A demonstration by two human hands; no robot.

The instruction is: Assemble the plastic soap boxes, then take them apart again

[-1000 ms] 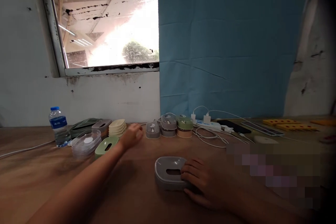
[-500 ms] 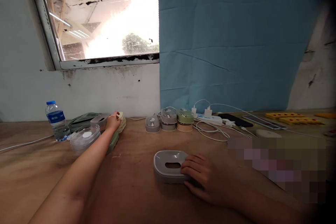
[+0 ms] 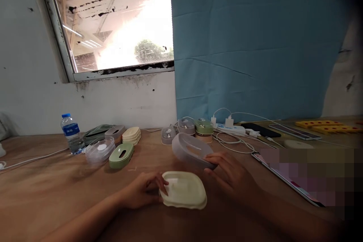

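Observation:
My left hand (image 3: 143,191) grips the left end of a cream oval plastic tray (image 3: 185,193), its fingers on the rim, low over the table in front of me. Behind and above it, my right hand (image 3: 232,174) holds a grey oval plastic shell (image 3: 188,151) by its right end. The shell is tilted and slightly blurred. To the left, a green shell with a slot (image 3: 121,157) lies near a stack of cream trays (image 3: 131,135). Clear round lids (image 3: 99,151) and another grey shell (image 3: 115,131) sit beside them.
A water bottle (image 3: 71,134) stands at the left. Along the back are lidded grey boxes (image 3: 167,136), a green lidded box (image 3: 204,126) and a power strip (image 3: 231,129) with cables. Phones (image 3: 261,130) and yellow holed blocks (image 3: 320,124) lie right.
My left hand has come back from the cream stack with one tray, now in front of me. My right hand has lifted the grey shell off the table and tilted it.

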